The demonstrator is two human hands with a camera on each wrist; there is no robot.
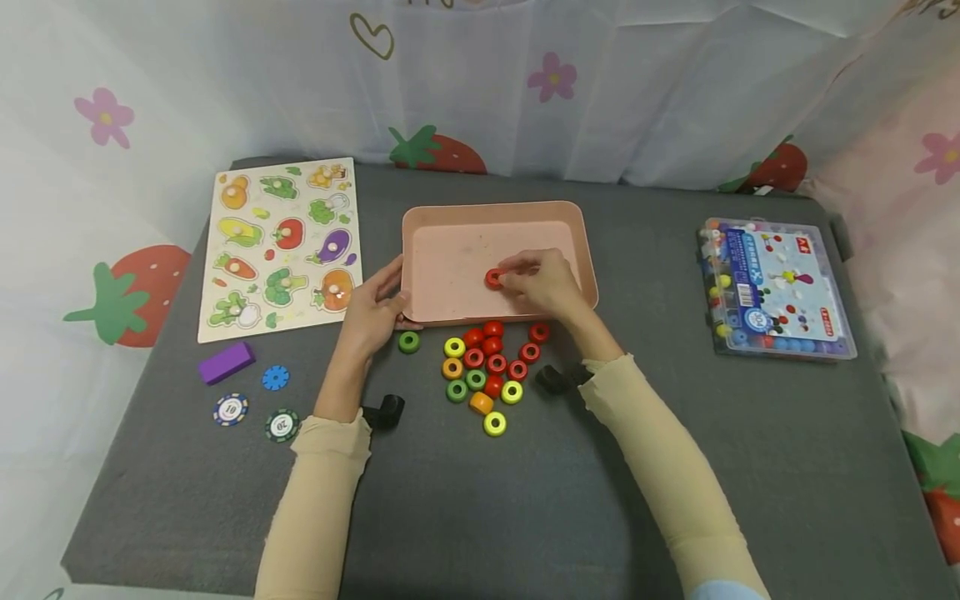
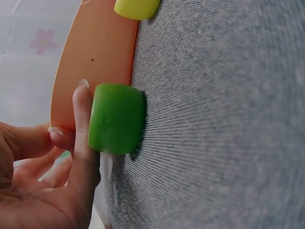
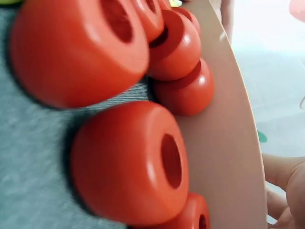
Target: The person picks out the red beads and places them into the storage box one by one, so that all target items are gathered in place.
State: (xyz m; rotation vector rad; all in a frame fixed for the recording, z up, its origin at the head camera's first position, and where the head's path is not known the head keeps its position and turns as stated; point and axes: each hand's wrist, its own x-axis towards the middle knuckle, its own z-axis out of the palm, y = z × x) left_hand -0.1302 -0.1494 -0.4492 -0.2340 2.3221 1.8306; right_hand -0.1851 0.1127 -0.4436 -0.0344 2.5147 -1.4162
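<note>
My left hand (image 1: 370,315) grips the front left corner of a shallow pink tray (image 1: 450,242). In the left wrist view, one finger lies against a green ring-shaped bead (image 2: 116,119) beside the tray's wall (image 2: 97,57). Over the tray, my right hand (image 1: 549,285) pinches a red bead (image 1: 492,278) between thumb and fingertips; whether it touches the tray floor I cannot tell. In front of the tray lie several loose beads in red, yellow (image 1: 454,347), orange (image 1: 482,402) and green (image 1: 476,380). Large red beads (image 3: 128,162) fill much of the right wrist view.
A vegetable puzzle board (image 1: 277,250) lies at the back left. Nearer are a purple block (image 1: 227,362), a blue disc (image 1: 275,377) and two poker chips, one blue (image 1: 230,409), one green (image 1: 282,425). A clear plastic bead box (image 1: 780,289) stands on the right of the grey table (image 1: 675,467).
</note>
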